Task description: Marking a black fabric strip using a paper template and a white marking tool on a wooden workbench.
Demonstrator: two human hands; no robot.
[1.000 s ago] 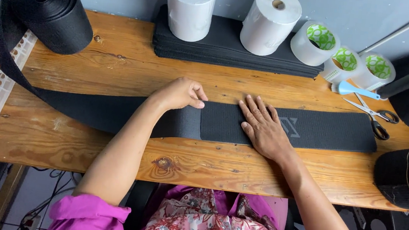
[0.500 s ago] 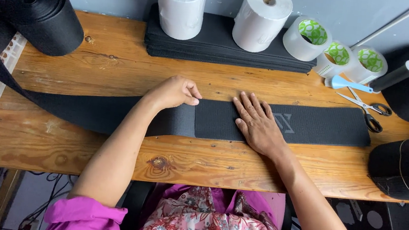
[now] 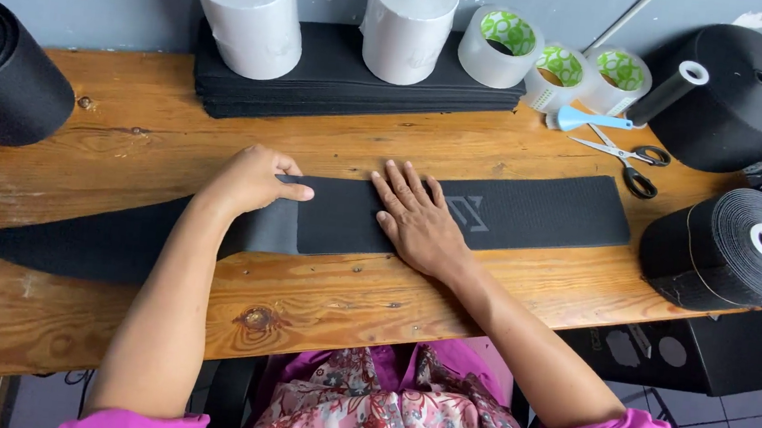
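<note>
A wide black band [image 3: 530, 214] lies flat along the middle of the tabletop [image 3: 109, 327], its right end cut square short of the right edge, its left part trailing off the left edge. It is matte and ribbed, with a grey woven emblem near the centre. The right hand [image 3: 417, 222] presses flat on it, fingers spread, gripping nothing. The left hand [image 3: 254, 179] pinches a folded-over end of the band. Scissors [image 3: 624, 158] lie near the back right corner.
</note>
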